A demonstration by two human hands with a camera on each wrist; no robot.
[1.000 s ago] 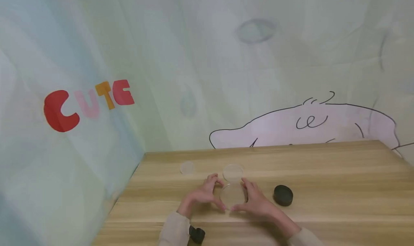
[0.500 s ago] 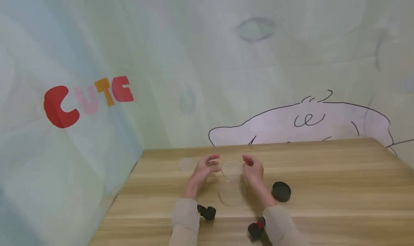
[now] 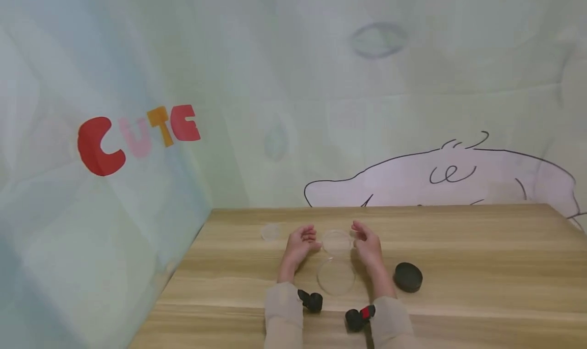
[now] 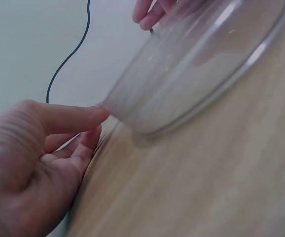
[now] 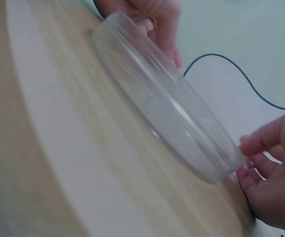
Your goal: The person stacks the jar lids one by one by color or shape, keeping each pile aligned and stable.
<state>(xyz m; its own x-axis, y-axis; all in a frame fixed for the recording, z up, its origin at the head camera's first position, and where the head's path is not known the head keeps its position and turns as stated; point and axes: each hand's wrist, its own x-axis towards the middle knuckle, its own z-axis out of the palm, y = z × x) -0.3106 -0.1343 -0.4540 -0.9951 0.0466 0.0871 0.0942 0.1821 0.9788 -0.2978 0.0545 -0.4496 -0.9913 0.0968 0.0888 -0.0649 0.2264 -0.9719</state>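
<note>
Between the two hands in the head view lies a clear round dish [image 3: 337, 243]. My left hand [image 3: 300, 246] is at its left side and my right hand [image 3: 369, 247] at its right, fingers loosely bent. In the left wrist view, the left thumb [image 4: 78, 118] touches the edge of the clear dish [image 4: 182, 79], with the other fingers below it. In the right wrist view, a fingertip of my right hand [image 5: 275, 173] touches the end of the dish [image 5: 167, 103]. A larger clear dish [image 3: 336, 276] lies nearer, between the forearms.
A black round lid or disc [image 3: 408, 276] lies right of the right forearm. Farther left on the wooden table [image 3: 481, 252] is a small clear disc [image 3: 270, 232]. A printed curtain [image 3: 275, 84] hangs behind and to the left. Black devices sit at both wrists.
Both hands have left the nearer, larger dish and moved away from the body to the sides of the farther one. Since half a second ago they have lowered beside it. The view has shifted slightly.
</note>
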